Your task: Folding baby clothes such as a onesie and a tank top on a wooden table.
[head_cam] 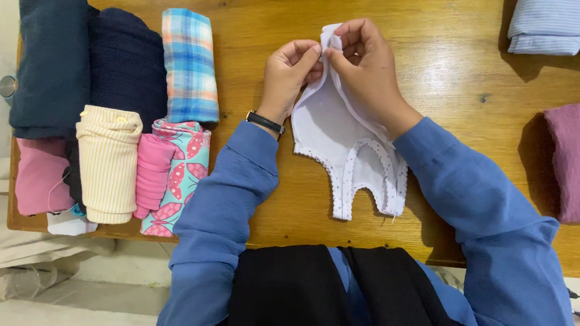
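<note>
Head view, status query: what does each hand hold?

— Left hand (294, 67): fingers curled shut, pinching the far edge of a small white garment (343, 149). Right hand (365, 61): fingers likewise closed on the same far edge, just beside the left hand, fingertips nearly touching. A black wristwatch (264, 122) sits on the left wrist. Both arms wear blue sleeves (225, 199).

— Position of the garment?

— Centre of the wooden worktop (257, 22). Its far end is lifted and folded between the two hands; its near end lies flat on the worktop, with dotted trim along the curved openings and two strap-like ends pointing toward the near edge.

— Items to the left?

— A group of rolled and folded cloths, well apart from the hands. Far row: a dark teal roll (51, 58), a navy roll (128, 65), a blue-and-orange plaid roll (190, 65). Near row: a pink folded piece (38, 173), a cream striped roll with buttons (108, 163), a bright pink roll (154, 172), a turquoise roll with a pink print (187, 171). The rolls touch one another.

— Items to the right?

— A light blue striped folded cloth (555, 25) at the far right corner, and a mauve folded cloth (578, 158) at the right edge. Both lie well apart from the garment.
</note>
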